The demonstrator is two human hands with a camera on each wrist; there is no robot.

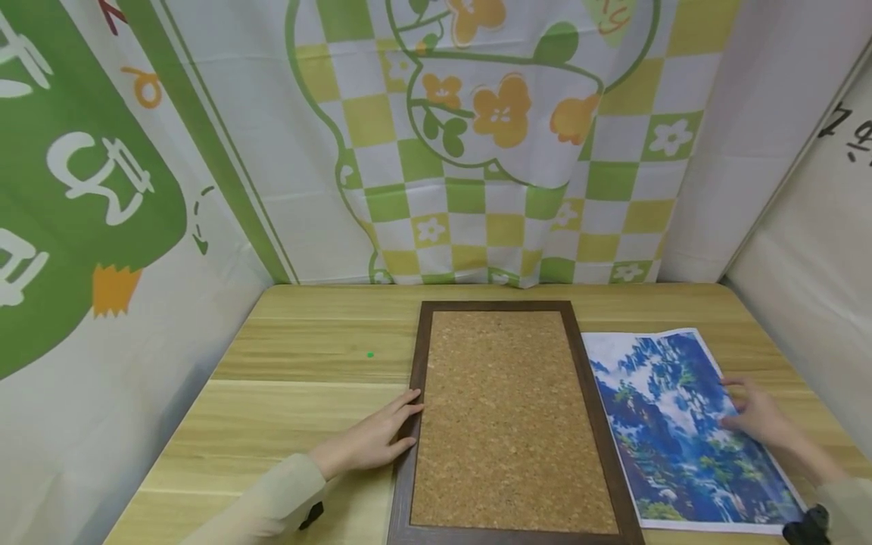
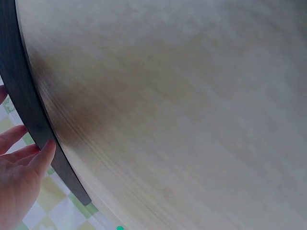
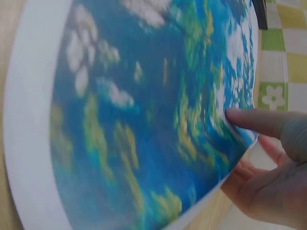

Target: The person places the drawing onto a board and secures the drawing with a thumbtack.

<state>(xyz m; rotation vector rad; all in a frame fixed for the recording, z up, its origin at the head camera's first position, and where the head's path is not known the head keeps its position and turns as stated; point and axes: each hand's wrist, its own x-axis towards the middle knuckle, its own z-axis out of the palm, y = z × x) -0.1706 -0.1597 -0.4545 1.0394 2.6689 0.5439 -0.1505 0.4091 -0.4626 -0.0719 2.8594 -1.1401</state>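
In the head view a cork board (image 1: 507, 424) with a dark brown frame lies on the wooden table. My left hand (image 1: 368, 443) touches the left side of the frame, fingers fairly straight; the left wrist view shows the thumb (image 2: 45, 155) against the dark frame edge (image 2: 24, 86). To the right lies a landscape print (image 1: 681, 431) of blue mountains and green trees on white-bordered paper. At its right edge my right hand (image 1: 766, 416) pinches the paper. The right wrist view shows the thumb (image 3: 259, 122) on the printed face and the other fingers at the paper's edge, partly hidden.
The wooden table (image 1: 293, 409) extends on both sides of the board. A checked, flower-patterned curtain (image 1: 477, 212) hangs behind the back edge, with printed cloth (image 1: 102, 189) at the left. A small green dot (image 1: 370, 355) shows left of the board.
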